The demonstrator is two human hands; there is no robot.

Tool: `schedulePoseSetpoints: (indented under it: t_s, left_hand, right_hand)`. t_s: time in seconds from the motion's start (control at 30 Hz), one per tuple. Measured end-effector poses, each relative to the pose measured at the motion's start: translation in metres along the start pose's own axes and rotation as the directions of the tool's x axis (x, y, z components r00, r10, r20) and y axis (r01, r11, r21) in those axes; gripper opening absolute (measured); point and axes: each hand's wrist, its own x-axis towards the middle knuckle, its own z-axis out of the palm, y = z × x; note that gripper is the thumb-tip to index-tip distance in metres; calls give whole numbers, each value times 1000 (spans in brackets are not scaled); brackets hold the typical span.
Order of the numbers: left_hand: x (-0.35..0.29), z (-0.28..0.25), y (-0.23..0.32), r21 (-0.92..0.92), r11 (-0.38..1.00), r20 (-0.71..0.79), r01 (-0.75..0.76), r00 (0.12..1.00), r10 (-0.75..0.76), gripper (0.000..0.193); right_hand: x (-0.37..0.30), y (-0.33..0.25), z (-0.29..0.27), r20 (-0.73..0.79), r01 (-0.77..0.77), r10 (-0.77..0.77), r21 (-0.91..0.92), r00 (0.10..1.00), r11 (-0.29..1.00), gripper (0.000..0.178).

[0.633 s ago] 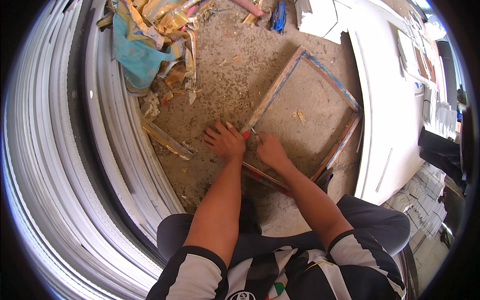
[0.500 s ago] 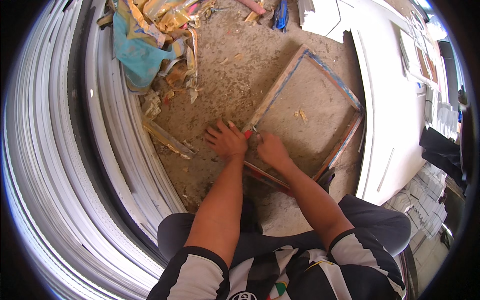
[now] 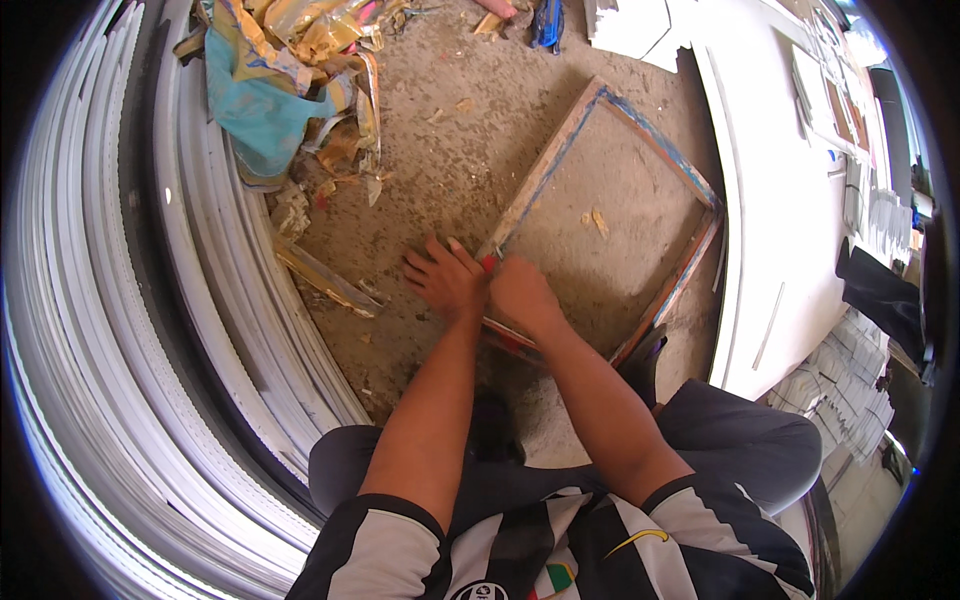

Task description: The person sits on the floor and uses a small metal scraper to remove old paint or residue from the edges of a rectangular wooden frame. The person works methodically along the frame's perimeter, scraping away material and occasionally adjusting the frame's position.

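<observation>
A rectangular wooden frame, smeared with blue and red paint, lies flat on the floor before me. My left hand rests at its near-left corner with the fingers spread over the floor outside it. Just inside that corner my right hand is closed in a fist, knuckles toward the frame. What it grips is hidden now; a moment ago a small metallic tip showed ahead of the fingers. Between the hands a small red patch shows at the corner. My right forearm passes over the near side of the frame.
Long white panels are stacked along the left. Crumpled teal and yellow scraps lie at the far left, above a loose wooden strip. A blue tool lies at the back. A white board flanks the frame's right side.
My right fist has turned and moved slightly left, closer to the corner, covering the metallic tip. My left hand stays spread at the corner. The whole view has shifted a little.
</observation>
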Motion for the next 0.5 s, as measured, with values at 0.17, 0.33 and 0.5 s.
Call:
schedulePoseSetpoints:
  t_s: [0.17, 0.33, 0.5]
  left_hand:
    - [1, -3, 1, -71, 997, -13, -15, 1000, 14, 50]
    - [0, -13, 4, -30, 1000, 2, -8, 1000, 8, 50]
    - [2, -8, 1, -46, 999, 11, -11, 1000, 12, 50]
  right_hand:
    - [29, 57, 12, 39, 181, -201, 296, 979, 938, 29]
    - [24, 53, -1, 61, 179, -196, 213, 979, 960, 28]
    - [13, 43, -1, 17, 162, -163, 48, 986, 986, 27]
